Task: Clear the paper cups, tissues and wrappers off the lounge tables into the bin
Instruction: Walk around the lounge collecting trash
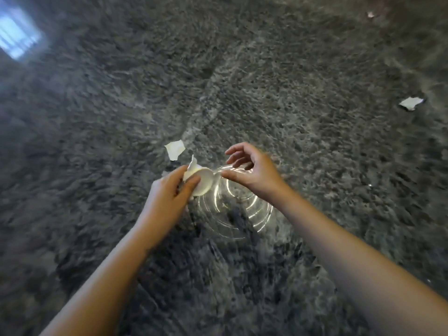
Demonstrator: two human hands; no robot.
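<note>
Grey speckled stone surface (291,98) fills the view. Over it, a clear ribbed plastic cup (238,209) is pinched at its rim by the right hand (252,170); just left of the cup, the left hand (167,197) grips a torn white paper cup (202,181). Paper scraps lie beyond the cup (175,149) and far right (411,103)

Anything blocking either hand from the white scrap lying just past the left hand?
Nothing visible. The white scrap lies bare on the grey surface, but the left hand holds torn white paper and the right hand pinches clear plastic.
</note>
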